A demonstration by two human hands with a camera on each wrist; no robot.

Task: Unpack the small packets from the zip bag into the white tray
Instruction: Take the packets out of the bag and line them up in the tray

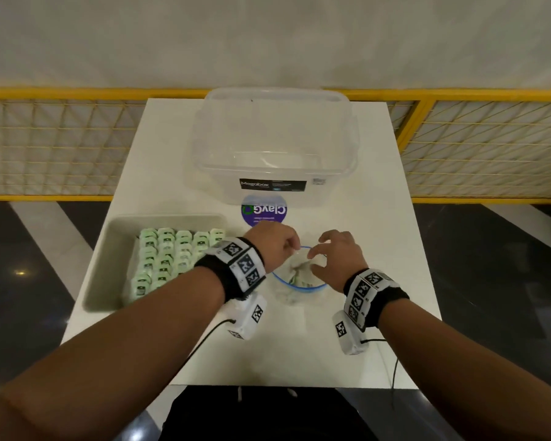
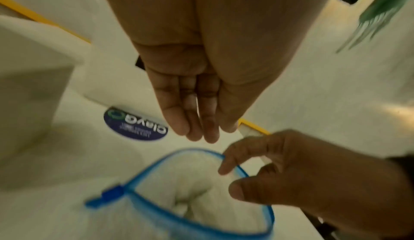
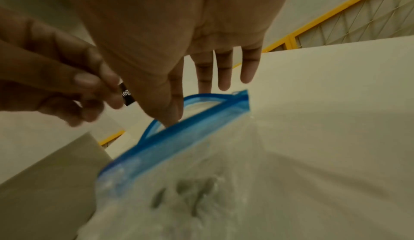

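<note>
From the head view, the zip bag (image 1: 295, 275) stands on the white counter (image 1: 379, 237) between both hands, its blue-rimmed mouth open upward. The left hand (image 1: 275, 246) is over the bag's far left rim with fingers curled; whether it pinches the rim cannot be told here. The right hand (image 1: 337, 254) pinches the right rim. The tray (image 1: 109, 268) lies just left of the bag, holding rows of green packets (image 1: 169, 256). Behind the bag are a round blue sticker (image 1: 264, 211) and, further back, a clear box (image 1: 272, 144), with a yellow mesh fence (image 1: 490, 148) beyond the counter.

From the left wrist view, the left hand (image 2: 201, 87) hangs with straight, close fingers above the bag (image 2: 190, 190), holding nothing. The right hand (image 2: 280, 171) pinches the blue rim between finger and thumb. A blue slider (image 2: 107, 195) sits at the rim's left end.

From the right wrist view, the right hand (image 3: 201, 52) has its thumb inside the bag (image 3: 179, 164) mouth, the other fingers spread behind it. The left hand (image 3: 67, 84) is beside it, blurred.
</note>
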